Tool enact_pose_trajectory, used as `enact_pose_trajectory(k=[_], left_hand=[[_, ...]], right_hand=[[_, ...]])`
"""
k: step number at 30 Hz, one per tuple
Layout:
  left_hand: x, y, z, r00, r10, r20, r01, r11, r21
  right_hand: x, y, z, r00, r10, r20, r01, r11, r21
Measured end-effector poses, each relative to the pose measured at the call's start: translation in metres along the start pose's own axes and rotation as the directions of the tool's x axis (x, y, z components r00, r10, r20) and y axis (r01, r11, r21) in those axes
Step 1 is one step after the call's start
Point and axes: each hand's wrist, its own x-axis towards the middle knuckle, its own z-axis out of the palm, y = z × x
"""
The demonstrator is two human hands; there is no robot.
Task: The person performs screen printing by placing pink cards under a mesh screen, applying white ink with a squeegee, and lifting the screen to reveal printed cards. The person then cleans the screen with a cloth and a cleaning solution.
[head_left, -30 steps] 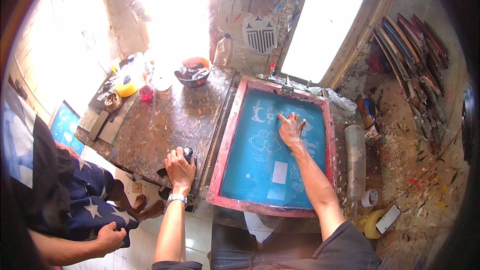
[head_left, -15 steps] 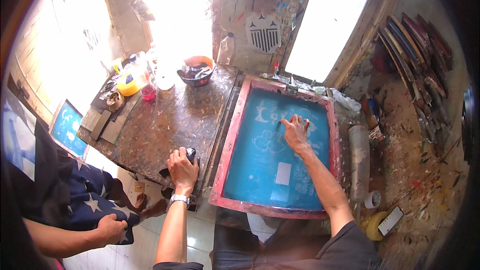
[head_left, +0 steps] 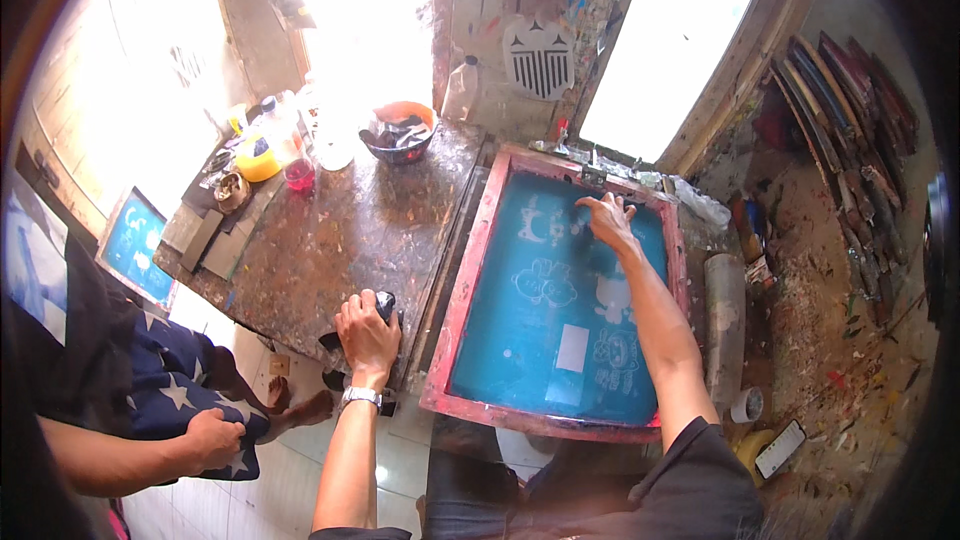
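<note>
A screen-printing frame [head_left: 448,360] with worn red wooden edges and a blue mesh lies in front of me. Pale line drawings and lettering show in the mesh, along with a whitish rectangle [head_left: 572,348]. Over its far part is my right hand [head_left: 610,224], fingers apart and bent with the index stretched leftward, holding nothing; whether the fingertips touch the mesh I cannot tell. At the near edge of the stained table [head_left: 330,240], my left hand [head_left: 366,338] is closed round a black object [head_left: 386,305], mostly hidden by the fingers.
A bowl of utensils [head_left: 398,132], a cup of pink liquid [head_left: 299,175] and a yellow container [head_left: 258,162] stand on the table's far side. Another person's hand [head_left: 212,442] is at the left. A roll [head_left: 724,325] and a phone [head_left: 780,448] lie right of the frame.
My right hand has moved farther away over the mesh, uncovering a pale drawing. My left hand stays on the black object. The whole view has shifted slightly.
</note>
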Motion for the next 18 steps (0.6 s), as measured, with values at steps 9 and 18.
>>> enact_pose_trajectory(k=[9,18], left_hand=[[-0.001,0.001,0.001,1.000,-0.009,-0.001,0.009,1.000,0.007],[0.000,0.000,0.004,0.999,0.006,-0.054,-0.007,1.000,-0.023]], right_hand=[[-0.005,0.034,-0.008,0.988,0.135,0.076,-0.129,0.988,-0.082],[-0.039,0.032,-0.006,0.994,0.107,0.018,-0.106,0.993,-0.060]])
